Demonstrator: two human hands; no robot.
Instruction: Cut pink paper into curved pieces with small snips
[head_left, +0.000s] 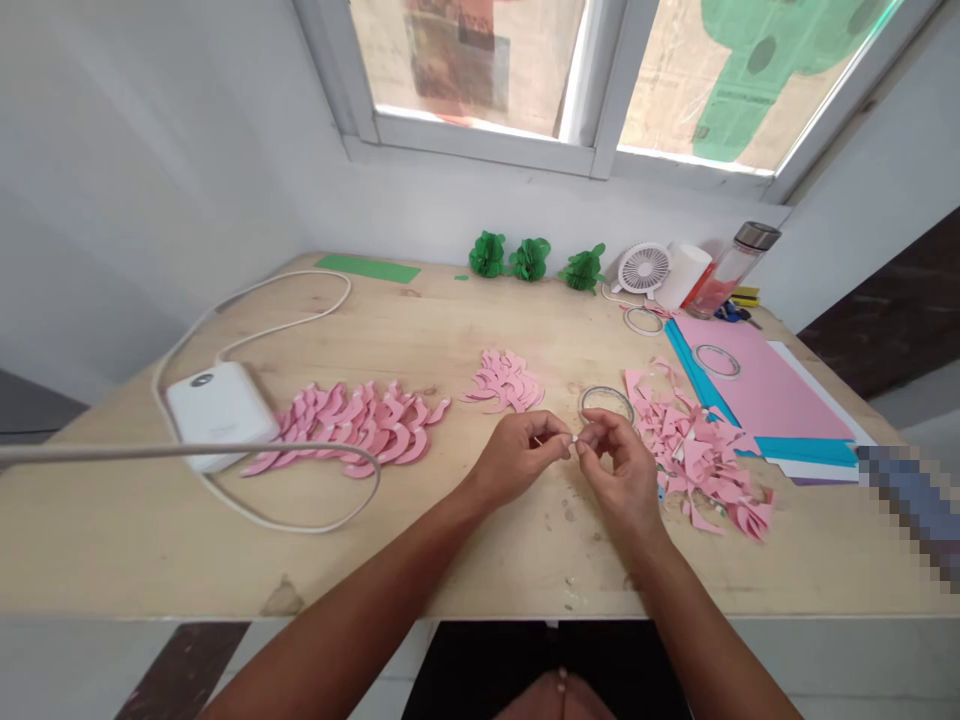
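Hands: left hand and right hand are held close, fingers pinched together, neither spread; we find both meeting on a small white piece, too small to identify.
Nearest: a clear tape roll lies just beyond the right hand on the tabletop.
Progress: we record curved pink paper pieces laid in overlapping rows, with a smaller group beside them; pink offcuts remain in a loose heap, and a pink card sheet lies further out.
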